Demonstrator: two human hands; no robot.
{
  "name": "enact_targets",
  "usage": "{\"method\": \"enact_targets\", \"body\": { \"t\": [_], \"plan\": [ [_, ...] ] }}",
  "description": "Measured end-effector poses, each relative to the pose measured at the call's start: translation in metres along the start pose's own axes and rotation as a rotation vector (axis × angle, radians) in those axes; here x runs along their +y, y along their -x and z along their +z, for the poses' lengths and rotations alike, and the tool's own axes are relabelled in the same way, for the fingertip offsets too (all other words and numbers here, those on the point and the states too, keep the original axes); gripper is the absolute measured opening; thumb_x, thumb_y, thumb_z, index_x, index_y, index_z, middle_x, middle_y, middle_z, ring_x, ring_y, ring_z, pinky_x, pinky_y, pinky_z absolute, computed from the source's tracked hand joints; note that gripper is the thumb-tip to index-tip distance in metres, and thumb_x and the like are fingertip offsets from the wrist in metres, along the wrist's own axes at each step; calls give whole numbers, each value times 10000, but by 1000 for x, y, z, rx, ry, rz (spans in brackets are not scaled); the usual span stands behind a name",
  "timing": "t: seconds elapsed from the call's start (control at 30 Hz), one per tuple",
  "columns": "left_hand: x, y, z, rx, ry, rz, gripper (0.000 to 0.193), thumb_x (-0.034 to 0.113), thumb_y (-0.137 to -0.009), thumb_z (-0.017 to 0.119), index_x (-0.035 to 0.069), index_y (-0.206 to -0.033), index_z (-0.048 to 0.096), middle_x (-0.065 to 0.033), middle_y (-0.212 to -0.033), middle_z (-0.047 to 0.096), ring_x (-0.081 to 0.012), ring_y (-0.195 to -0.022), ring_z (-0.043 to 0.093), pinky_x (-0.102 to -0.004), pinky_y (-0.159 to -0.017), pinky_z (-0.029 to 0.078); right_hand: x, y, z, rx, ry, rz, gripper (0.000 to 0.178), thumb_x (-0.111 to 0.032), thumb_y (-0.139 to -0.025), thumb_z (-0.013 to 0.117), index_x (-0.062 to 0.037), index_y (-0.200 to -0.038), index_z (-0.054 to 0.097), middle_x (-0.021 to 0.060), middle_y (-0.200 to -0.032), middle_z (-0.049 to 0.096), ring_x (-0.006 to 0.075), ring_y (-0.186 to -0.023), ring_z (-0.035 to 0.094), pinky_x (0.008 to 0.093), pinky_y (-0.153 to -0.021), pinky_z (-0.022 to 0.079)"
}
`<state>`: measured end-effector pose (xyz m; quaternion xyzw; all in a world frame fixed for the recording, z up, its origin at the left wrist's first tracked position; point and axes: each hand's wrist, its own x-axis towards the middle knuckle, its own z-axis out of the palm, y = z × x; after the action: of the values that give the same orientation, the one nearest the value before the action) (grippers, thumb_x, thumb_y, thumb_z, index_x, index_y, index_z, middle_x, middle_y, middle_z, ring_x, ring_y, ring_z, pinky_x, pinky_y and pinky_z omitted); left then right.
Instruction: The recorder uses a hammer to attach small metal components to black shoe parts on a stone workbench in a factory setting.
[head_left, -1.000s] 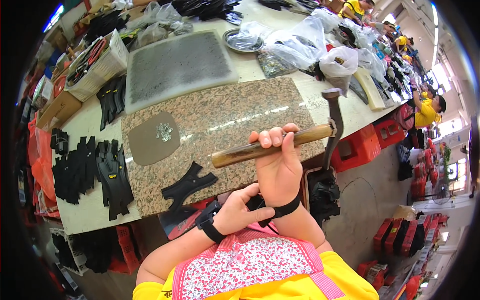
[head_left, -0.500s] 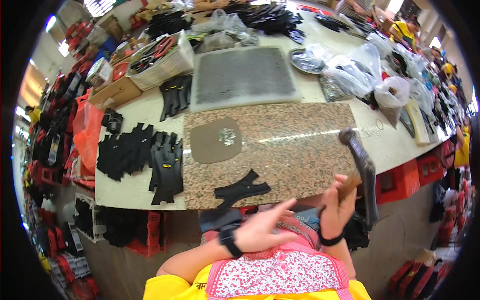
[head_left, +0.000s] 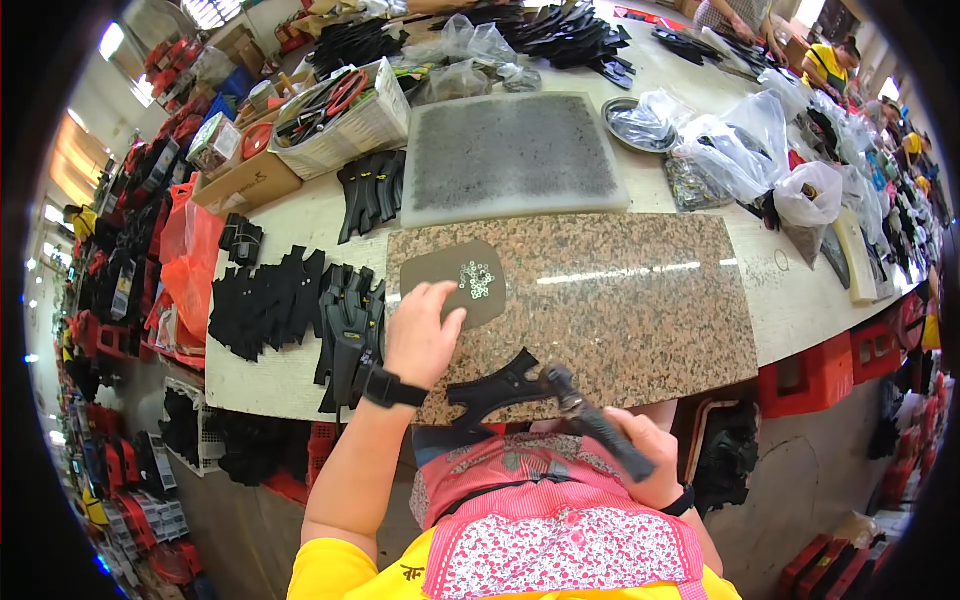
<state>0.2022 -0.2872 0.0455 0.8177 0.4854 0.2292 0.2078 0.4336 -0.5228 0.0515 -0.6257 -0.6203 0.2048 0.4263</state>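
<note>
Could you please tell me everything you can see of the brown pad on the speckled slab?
The brown pad is a thin, matte sheet with rounded corners, perhaps rubber or leather by its look. It lies flat on the upper-left part of the speckled stone slab. A loose cluster of small silvery rings sits on its right half. The left hand hides its lower-left part; whether the hand touches the pad cannot be told.

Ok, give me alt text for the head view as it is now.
A person's left hand is over a brown pad bearing small pale rings, on a speckled stone slab, while the right hand holds a hammer near a black cut piece at the slab's front edge. More black pieces lie left of the slab.
</note>
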Motion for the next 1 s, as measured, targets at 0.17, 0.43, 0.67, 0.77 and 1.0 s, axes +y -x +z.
{"method": "enact_targets", "body": {
  "t": [0.17,0.43,0.67,0.77,1.0],
  "plan": [
    [-19,-46,29,72,-41,122,213,121,-842,639,31,-1034,652,-143,-980,635,-352,-949,607,-431,-828,492,9,4,-9,227,-556,242,395,73,-896,541,49,-1290,529,10,-899,586,71,-678,486,213,-563,404],
    [-38,-73,51,-19,-312,223,67,122,-851,618,79,-856,669,-101,-855,625,-328,-809,635,-425,-717,523,13,14,-29,120,-533,330,405,110,-881,564,72,-1284,546,126,-1208,638,187,-1121,600,305,-971,443],
    [-28,-86,45,-118,-552,395,56,64,-813,549,43,-782,592,-134,-848,605,-324,-803,646,-422,-704,543,-1,-19,-31,-75,72,119,519,-30,-785,680,-94,-1295,610,103,-747,564,269,-608,574,325,-563,458],
    [-30,-82,45,-52,-519,417,51,74,-800,587,39,-764,583,-125,-815,599,-326,-779,637,-420,-685,533,-6,-19,-23,-147,197,70,517,-133,-804,722,-183,-1307,614,72,-700,519,248,-582,548,353,-537,449],
    [31,7,1,-90,248,113,19,3,-767,659,12,-780,650,-58,-738,625,-106,-595,592,-240,-555,472,5,-11,-15,-292,268,88,528,-178,-831,702,-249,-1340,580,70,-688,478,253,-593,543,373,-537,449]
  ]
}}
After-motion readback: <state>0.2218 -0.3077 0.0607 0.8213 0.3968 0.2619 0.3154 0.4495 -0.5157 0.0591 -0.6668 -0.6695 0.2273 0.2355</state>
